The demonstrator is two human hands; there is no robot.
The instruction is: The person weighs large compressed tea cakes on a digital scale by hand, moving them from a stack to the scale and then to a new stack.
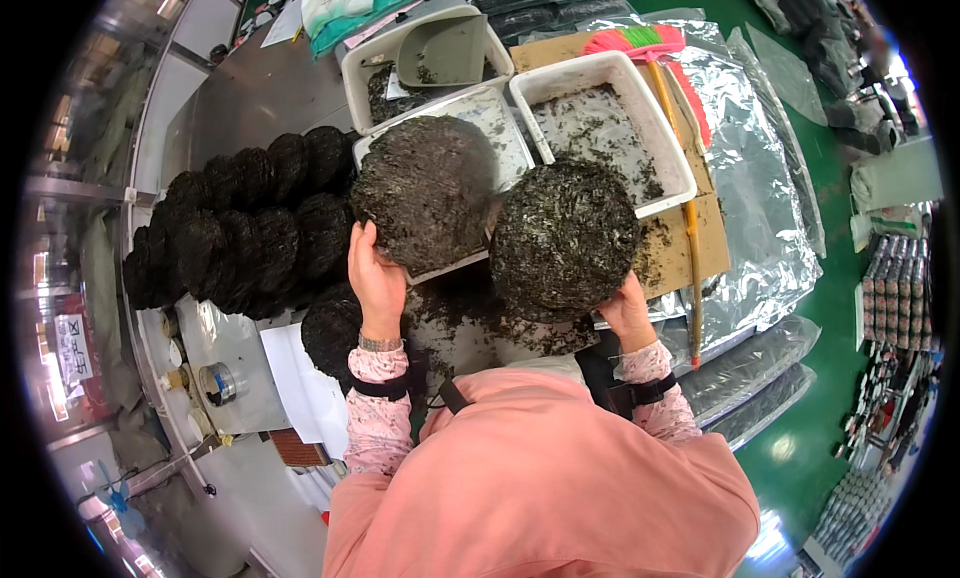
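Two round cakes of dried dark seaweed lie before me in the head view. My left hand [377, 289] is at the lower left edge of the browner seaweed cake [427, 188], its fingers along the rim. This cake is over a white plastic tray [512, 139]. The darker, glossier seaweed cake [566, 240] is in my right hand [628, 314], which grips its lower right edge; the thumb and fingers are partly hidden. Its upper edge overlaps a second white tray [675, 192] with seaweed crumbs inside. Rows of stacked seaweed cakes [255, 233] stand to the left.
A grey dustpan [442, 53] rests in a further white tray [352, 75]. The yellow handle of a pink broom [691, 263] lies along the cardboard [705, 237] at right. Crumbs litter the worktop near me. Filled clear bags [750, 360] are stacked at the lower right.
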